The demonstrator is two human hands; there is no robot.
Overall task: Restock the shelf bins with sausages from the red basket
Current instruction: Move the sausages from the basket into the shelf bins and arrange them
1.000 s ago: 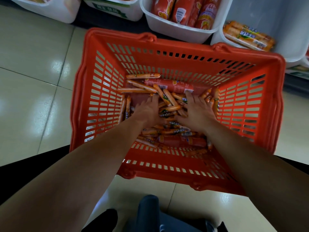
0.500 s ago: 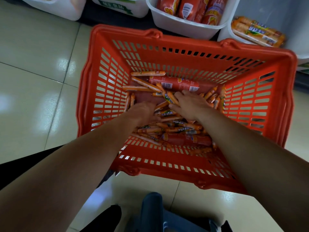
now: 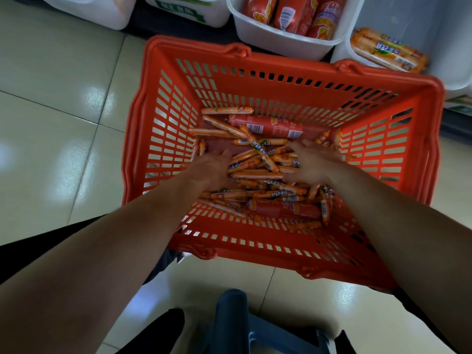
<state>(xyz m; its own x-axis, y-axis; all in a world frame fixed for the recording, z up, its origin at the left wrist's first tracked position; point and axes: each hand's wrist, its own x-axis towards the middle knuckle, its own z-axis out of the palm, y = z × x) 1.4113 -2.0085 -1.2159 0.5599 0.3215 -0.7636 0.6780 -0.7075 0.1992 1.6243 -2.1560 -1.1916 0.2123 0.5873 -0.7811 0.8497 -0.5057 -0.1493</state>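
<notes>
The red basket (image 3: 255,254) stands on the tiled floor in front of the shelf bins. Several thin orange sausages (image 3: 258,159) lie piled on its bottom, with a thick red sausage (image 3: 265,126) at the far side and another (image 3: 283,208) at the near side. Both my hands are down inside the basket. My left hand (image 3: 212,169) rests on the left side of the pile and my right hand (image 3: 311,162) on the right side, fingers spread. Both hands are motion-blurred, and neither visibly holds a sausage.
A white bin (image 3: 281,42) with thick red sausages sits just beyond the basket. To its right, a taller white bin (image 3: 454,60) holds an orange sausage pack (image 3: 388,51). Two more white bins (image 3: 102,11) stand at the upper left. A dark blue stool (image 3: 235,323) is below me.
My hands have moved apart, from side by side over the middle of the pile to its left and right sides. The view has shifted slightly; the basket sits lower in frame.
</notes>
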